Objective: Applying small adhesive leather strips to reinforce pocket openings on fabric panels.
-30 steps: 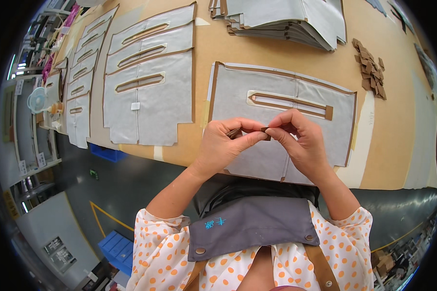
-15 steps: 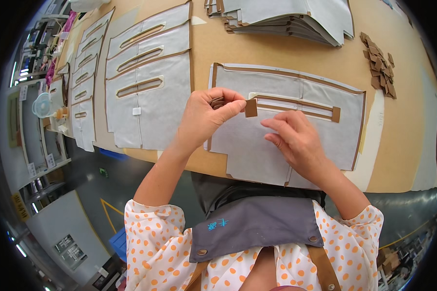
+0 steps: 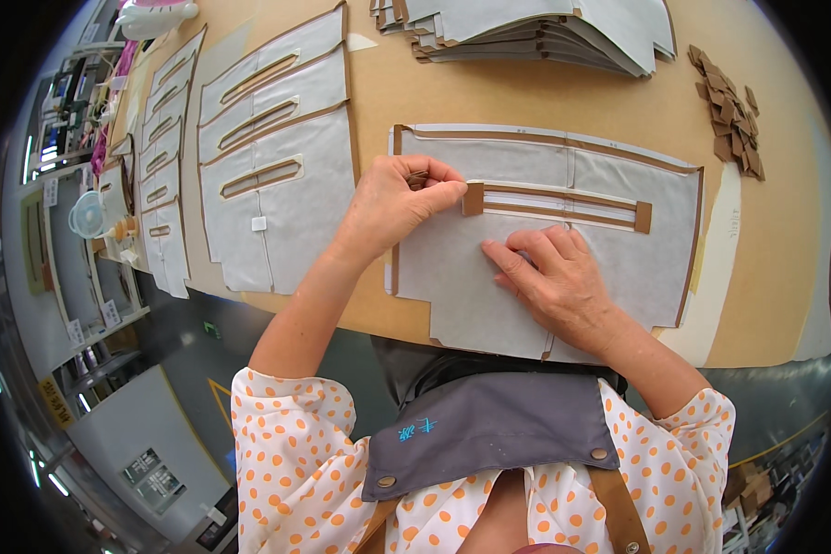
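Note:
A light-grey fabric panel (image 3: 434,249) with brown edging lies in front of me, with a long slot (image 3: 563,203) framed by brown strips across it. One small brown tab (image 3: 474,198) sits over the slot's left end and another brown tab (image 3: 644,217) over its right end. My left hand (image 3: 399,203) is closed, several small brown pieces (image 3: 417,179) tucked in its curled fingers; its thumb and fingertips are at the left tab's outer edge. Below the slot my right hand (image 3: 554,282) rests on the panel, fingers loosely apart, holding nothing visible.
To the left lie overlapping grey slotted panels (image 3: 277,212) and a further row of them (image 3: 160,198). A stack of grey panels (image 3: 545,42) stands at the back. A heap of brown tabs (image 3: 731,115) lies at the far right. A small blue fan (image 3: 88,217) is at the left edge.
The left brown tab, tilted at my left fingertips before, now lies flat over the slot's end. My right hand has moved slightly left and down onto the panel.

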Motion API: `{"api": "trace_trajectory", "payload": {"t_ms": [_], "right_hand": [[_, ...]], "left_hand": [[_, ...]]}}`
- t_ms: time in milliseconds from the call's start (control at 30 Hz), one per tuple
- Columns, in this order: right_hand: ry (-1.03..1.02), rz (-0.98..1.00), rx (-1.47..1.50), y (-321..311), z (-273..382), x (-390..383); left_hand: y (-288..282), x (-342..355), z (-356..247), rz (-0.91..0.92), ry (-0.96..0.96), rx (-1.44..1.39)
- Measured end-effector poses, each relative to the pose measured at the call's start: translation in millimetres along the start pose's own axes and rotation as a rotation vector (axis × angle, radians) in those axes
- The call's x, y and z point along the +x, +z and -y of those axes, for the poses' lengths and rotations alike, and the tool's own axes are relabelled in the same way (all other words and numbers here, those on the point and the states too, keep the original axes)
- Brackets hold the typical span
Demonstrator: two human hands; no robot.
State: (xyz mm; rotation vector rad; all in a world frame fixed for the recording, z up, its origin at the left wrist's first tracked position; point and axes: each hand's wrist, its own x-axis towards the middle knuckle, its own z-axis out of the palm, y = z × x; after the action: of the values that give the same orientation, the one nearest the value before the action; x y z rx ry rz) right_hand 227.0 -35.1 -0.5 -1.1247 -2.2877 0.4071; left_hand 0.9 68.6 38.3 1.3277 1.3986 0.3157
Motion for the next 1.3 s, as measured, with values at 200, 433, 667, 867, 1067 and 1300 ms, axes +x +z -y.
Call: {"api": "trace_trajectory", "payload": {"t_ms": [200, 433, 667, 867, 1067, 1300], "right_hand": [[-0.001, 0.013, -0.005, -0.9, 0.5, 0.3], [-0.001, 0.014, -0.009, -0.2, -0.2, -0.4], [0.026, 0.030, 0.008, -0.2, 1.2, -1.6], [0.037, 0.025, 0.020, -0.3, 1.2, -1.7], [0.007, -0.011, 0.010, 0.8, 0.4, -0.6], [0.003, -0.005, 0.003, 3.7, -0.9, -1.8]], "left_hand": [[-0.6, 3.2, -0.7, -0.018, -0.018, 0.031], [3.2, 4.0, 0.7, -0.048, 0.003, 0.059], [5.6, 4.4, 3.9, -0.079, 0.019, 0.097], [5.4, 4.7, 1.3, -0.077, 0.019, 0.102], [5.6, 3.8, 3.3, -0.080, 0.034, 0.076], [6.6, 5.0, 6.0, -0.084, 0.022, 0.077]]}}
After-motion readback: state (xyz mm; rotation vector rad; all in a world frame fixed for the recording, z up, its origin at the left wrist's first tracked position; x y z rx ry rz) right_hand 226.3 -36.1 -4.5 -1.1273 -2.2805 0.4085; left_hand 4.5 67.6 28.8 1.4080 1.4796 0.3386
